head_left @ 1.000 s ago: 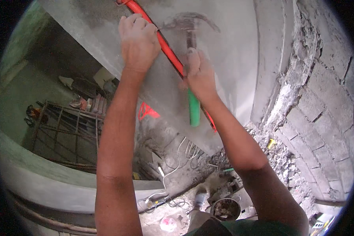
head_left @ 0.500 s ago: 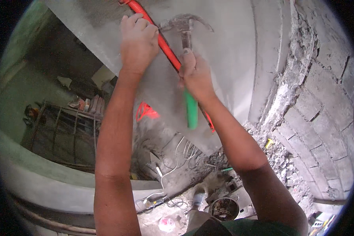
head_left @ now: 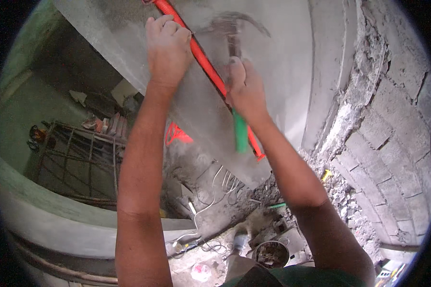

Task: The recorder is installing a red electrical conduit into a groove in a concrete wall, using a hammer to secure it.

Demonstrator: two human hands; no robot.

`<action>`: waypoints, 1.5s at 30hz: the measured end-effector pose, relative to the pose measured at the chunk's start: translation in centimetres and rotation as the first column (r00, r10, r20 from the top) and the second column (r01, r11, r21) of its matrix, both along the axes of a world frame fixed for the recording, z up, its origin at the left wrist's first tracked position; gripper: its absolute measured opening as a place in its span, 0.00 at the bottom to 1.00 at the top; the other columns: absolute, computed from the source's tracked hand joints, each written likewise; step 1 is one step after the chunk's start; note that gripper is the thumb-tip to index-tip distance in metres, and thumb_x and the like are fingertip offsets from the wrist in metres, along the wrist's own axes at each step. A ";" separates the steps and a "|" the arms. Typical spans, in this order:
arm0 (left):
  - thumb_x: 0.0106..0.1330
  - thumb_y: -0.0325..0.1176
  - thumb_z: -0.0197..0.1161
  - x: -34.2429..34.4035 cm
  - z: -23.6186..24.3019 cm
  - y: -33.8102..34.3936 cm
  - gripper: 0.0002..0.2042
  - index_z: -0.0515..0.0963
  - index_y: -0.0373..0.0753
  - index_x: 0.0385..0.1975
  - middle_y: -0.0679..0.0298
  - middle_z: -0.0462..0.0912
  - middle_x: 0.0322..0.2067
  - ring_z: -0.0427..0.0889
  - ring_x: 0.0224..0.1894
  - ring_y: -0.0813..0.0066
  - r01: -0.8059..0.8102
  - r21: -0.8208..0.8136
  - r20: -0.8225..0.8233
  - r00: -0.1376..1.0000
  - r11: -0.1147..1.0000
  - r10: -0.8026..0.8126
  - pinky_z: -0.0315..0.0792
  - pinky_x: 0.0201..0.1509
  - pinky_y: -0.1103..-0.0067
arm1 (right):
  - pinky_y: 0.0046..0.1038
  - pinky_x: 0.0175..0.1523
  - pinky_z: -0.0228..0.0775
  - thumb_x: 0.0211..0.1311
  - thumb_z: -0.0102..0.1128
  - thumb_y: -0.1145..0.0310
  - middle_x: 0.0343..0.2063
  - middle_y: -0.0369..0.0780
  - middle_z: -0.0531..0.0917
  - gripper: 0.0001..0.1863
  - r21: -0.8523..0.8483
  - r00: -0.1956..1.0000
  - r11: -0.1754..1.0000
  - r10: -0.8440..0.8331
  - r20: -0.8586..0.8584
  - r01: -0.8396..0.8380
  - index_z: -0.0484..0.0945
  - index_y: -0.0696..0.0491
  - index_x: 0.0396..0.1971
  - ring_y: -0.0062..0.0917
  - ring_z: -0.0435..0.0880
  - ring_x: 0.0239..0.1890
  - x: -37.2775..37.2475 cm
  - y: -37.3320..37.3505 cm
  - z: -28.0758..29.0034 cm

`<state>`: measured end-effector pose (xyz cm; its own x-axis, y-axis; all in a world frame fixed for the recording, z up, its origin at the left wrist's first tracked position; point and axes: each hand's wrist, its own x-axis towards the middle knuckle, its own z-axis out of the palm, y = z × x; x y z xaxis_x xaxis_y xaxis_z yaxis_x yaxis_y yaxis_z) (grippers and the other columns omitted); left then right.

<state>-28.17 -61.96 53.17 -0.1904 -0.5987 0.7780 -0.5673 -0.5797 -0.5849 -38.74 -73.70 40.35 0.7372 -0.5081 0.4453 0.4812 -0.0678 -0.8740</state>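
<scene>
A claw hammer (head_left: 242,134) with a green handle and dark metal head is gripped in my right hand (head_left: 246,93). Its head is smeared by motion, just right of my left hand (head_left: 170,52). That left hand is closed, its knuckles up against a red corrugated conduit (head_left: 207,64), and whatever its fingertips pinch is hidden. The conduit runs slantwise down the grey plastered wall (head_left: 282,91), passing behind my right hand and ending low beside the hammer handle.
Below the wall lie loose white cable (head_left: 215,184), rubble (head_left: 352,205) and a bucket (head_left: 272,253) near my feet. At left, an opening shows a metal frame (head_left: 91,158). Bare blockwork (head_left: 388,158) rises on the right, and red cord (head_left: 177,133) hangs beside my left forearm.
My right hand and the hammer have swung a little to the right, away from my left hand. The left hand stays nearly in place at the conduit.
</scene>
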 end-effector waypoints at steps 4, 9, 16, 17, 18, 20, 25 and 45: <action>0.52 0.29 0.68 0.2 0.2 0.0 0.03 0.83 0.42 0.26 0.62 0.80 0.33 0.76 0.51 0.56 0.044 0.017 0.043 0.998 0.999 -0.045 0.63 0.59 0.54 | 0.44 0.32 0.72 0.73 0.45 0.54 0.17 0.51 0.78 0.21 -0.404 0.745 0.641 -0.445 0.496 0.652 0.75 0.60 0.37 0.42 0.82 0.22 0.4 0.8 1.2; 0.53 0.30 0.68 -0.1 0.5 0.1 0.04 0.82 0.42 0.28 0.62 0.80 0.32 0.77 0.48 0.57 -0.024 0.101 0.120 0.993 0.995 0.012 0.67 0.56 0.61 | 0.43 0.30 0.71 0.73 0.43 0.54 0.18 0.49 0.77 0.21 -0.118 0.998 0.991 -0.061 -0.009 0.059 0.74 0.58 0.39 0.41 0.79 0.18 -1.1 -3.5 -1.7; 0.59 0.34 0.65 1.4 -0.3 0.7 0.08 0.83 0.43 0.37 0.60 0.84 0.43 0.79 0.50 0.57 -0.181 0.126 0.197 0.968 0.975 0.154 0.69 0.55 0.65 | 0.24 0.19 0.62 0.73 0.43 0.52 0.15 0.33 0.71 0.20 0.179 0.883 0.942 -0.183 -0.433 0.283 0.72 0.55 0.34 0.19 0.70 0.13 -17.6 -10.7 -20.6; 0.60 0.35 0.65 1.6 -0.2 0.6 0.09 0.83 0.44 0.39 0.59 0.84 0.44 0.79 0.51 0.57 -0.260 0.097 0.239 0.943 0.961 0.231 0.69 0.56 0.65 | 0.23 0.17 0.60 0.73 0.45 0.52 0.15 0.32 0.70 0.19 0.133 0.835 0.929 -0.240 -0.496 0.347 0.72 0.53 0.32 0.17 0.68 0.12 -20.5 -11.3 -23.7; 0.60 0.35 0.65 1.4 -0.3 0.6 0.09 0.83 0.44 0.39 0.59 0.84 0.44 0.79 0.51 0.57 -0.247 0.110 0.228 0.949 0.963 0.217 0.69 0.56 0.65 | 0.23 0.16 0.59 0.72 0.46 0.53 0.15 0.31 0.69 0.18 0.142 0.786 0.923 -0.215 -0.580 0.357 0.72 0.53 0.33 0.16 0.67 0.12 -23.9 -11.7 -27.0; 0.60 0.36 0.66 0.6 -1.0 0.1 0.12 0.82 0.43 0.42 0.56 0.83 0.46 0.78 0.53 0.56 -0.049 0.023 0.163 0.986 0.999 0.045 0.69 0.59 0.64 | 0.23 0.15 0.59 0.72 0.47 0.54 0.14 0.30 0.68 0.16 0.113 0.642 0.903 -0.203 -0.739 0.415 0.71 0.52 0.33 0.16 0.66 0.11 -31.3 -12.1 -34.1; 0.64 0.39 0.64 -4.3 -13.0 -1.1 0.18 0.77 0.39 0.52 0.53 0.79 0.49 0.74 0.57 0.52 0.098 0.256 -0.201 0.979 0.962 -0.046 0.65 0.64 0.60 | 0.29 0.17 0.57 0.71 0.46 0.52 0.13 0.33 0.68 0.19 -0.014 0.308 0.865 -0.194 -0.932 0.502 0.72 0.55 0.33 0.19 0.68 0.13 -51.5 -11.1 -49.2; 0.63 0.46 0.58 -6.5 -39.6 -2.6 0.27 0.69 0.47 0.63 0.59 0.66 0.63 0.61 0.67 0.55 -0.463 0.809 0.134 0.746 0.363 0.652 0.46 0.66 0.35 | 0.34 0.16 0.65 0.72 0.43 0.47 0.13 0.46 0.76 0.25 -0.249 -0.195 0.823 -0.172 -0.966 0.510 0.75 0.56 0.33 0.32 0.74 0.08 -77.5 -5.1 -53.6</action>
<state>-34.63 -64.56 13.59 0.5075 -0.8593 -0.0640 -0.4352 -0.1915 -0.8797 -116.26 -78.84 -13.28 -0.0294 -0.7858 -0.6178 -0.8607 0.3342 -0.3840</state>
